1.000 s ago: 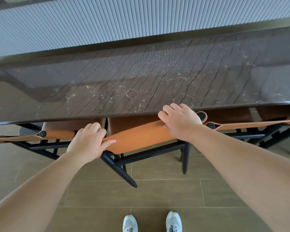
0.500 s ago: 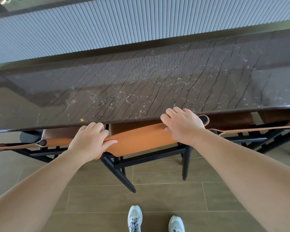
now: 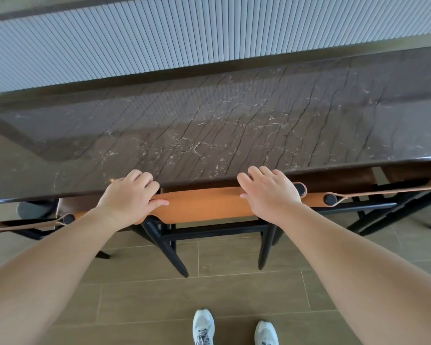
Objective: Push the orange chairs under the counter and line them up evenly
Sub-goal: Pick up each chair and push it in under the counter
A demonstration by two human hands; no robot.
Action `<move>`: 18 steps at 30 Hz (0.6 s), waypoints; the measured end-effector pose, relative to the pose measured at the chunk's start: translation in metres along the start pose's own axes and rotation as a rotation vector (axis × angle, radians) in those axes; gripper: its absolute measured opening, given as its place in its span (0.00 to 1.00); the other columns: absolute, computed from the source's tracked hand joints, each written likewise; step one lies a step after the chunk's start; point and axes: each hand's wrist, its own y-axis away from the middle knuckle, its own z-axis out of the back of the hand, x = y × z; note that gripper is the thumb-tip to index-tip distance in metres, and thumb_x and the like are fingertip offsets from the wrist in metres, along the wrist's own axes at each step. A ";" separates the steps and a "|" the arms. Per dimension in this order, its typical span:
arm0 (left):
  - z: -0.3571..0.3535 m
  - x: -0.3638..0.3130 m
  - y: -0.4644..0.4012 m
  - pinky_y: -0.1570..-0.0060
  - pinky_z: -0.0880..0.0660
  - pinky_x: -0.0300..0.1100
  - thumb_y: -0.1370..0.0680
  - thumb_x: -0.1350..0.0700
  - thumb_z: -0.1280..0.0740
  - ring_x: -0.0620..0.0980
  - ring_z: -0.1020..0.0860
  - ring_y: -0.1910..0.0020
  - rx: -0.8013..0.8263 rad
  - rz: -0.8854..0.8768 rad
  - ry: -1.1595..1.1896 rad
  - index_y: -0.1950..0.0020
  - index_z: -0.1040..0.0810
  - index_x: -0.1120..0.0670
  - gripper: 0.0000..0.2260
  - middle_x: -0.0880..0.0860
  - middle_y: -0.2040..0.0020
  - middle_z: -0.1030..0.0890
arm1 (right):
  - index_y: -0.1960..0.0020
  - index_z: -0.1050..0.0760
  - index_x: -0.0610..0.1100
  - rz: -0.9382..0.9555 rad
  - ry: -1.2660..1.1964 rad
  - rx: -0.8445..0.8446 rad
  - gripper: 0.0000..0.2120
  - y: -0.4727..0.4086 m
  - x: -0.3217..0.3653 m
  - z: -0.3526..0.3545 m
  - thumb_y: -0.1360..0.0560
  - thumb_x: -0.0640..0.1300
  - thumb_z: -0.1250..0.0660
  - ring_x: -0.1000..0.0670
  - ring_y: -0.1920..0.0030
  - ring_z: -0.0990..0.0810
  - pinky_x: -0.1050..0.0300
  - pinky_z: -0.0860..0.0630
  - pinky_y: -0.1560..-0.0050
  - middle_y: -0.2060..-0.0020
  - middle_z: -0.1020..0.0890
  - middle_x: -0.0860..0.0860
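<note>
Now your left hand (image 3: 128, 199) and right hand (image 3: 269, 195) each keep their fingers (image 3: 144, 178) curled over an end of the middle orange chair's backrest (image 3: 204, 204), so the push stays square. Since a second ago the backrest has straightened from its slant and sits tucked at the desk's near edge (image 3: 209, 179), level with its neighbours

The counter (image 3: 209, 135) hides the middle chair (image 3: 204, 204)'s seat; only its backrest and back legs show. Both hands, left (image 3: 128, 195) and right (image 3: 269, 192), have fingertips curled out of sight over that backrest. Neighbouring chairs at nine o'clock (image 3: 23, 224) and three o'clock (image 3: 383, 190) run off-frame. Both white shoes (image 3: 203, 327) are cropped at six.
</note>
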 end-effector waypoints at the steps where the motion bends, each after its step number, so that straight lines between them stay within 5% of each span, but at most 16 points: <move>1: -0.002 0.004 0.001 0.71 0.25 0.47 0.23 0.37 0.44 0.58 0.24 0.58 -0.014 -0.002 0.004 0.57 0.21 0.60 0.27 0.56 0.58 0.23 | 0.45 0.32 0.47 -0.007 -0.001 0.009 0.12 -0.002 0.004 -0.001 0.22 0.52 0.34 0.45 0.55 0.24 0.52 0.29 0.59 0.53 0.24 0.48; 5: -0.007 0.025 -0.001 0.57 0.23 0.53 0.22 0.35 0.45 0.59 0.23 0.55 -0.033 -0.028 -0.009 0.54 0.21 0.60 0.29 0.57 0.56 0.23 | 0.44 0.32 0.47 -0.031 -0.007 0.026 0.11 -0.012 0.017 0.002 0.21 0.52 0.37 0.45 0.53 0.24 0.52 0.30 0.58 0.52 0.24 0.49; 10: -0.021 0.057 -0.002 0.37 0.32 0.62 0.23 0.34 0.43 0.62 0.23 0.47 -0.053 -0.071 -0.119 0.48 0.21 0.60 0.29 0.60 0.48 0.21 | 0.43 0.32 0.46 -0.066 0.005 0.057 0.11 -0.024 0.038 0.004 0.20 0.52 0.38 0.45 0.53 0.25 0.52 0.28 0.58 0.51 0.25 0.48; 18: -0.033 0.059 0.012 0.35 0.34 0.61 0.23 0.34 0.43 0.61 0.25 0.44 -0.037 -0.057 -0.037 0.46 0.22 0.59 0.28 0.59 0.45 0.23 | 0.42 0.31 0.44 -0.083 0.039 0.067 0.15 -0.028 0.053 0.004 0.23 0.51 0.33 0.44 0.54 0.26 0.50 0.27 0.58 0.51 0.26 0.47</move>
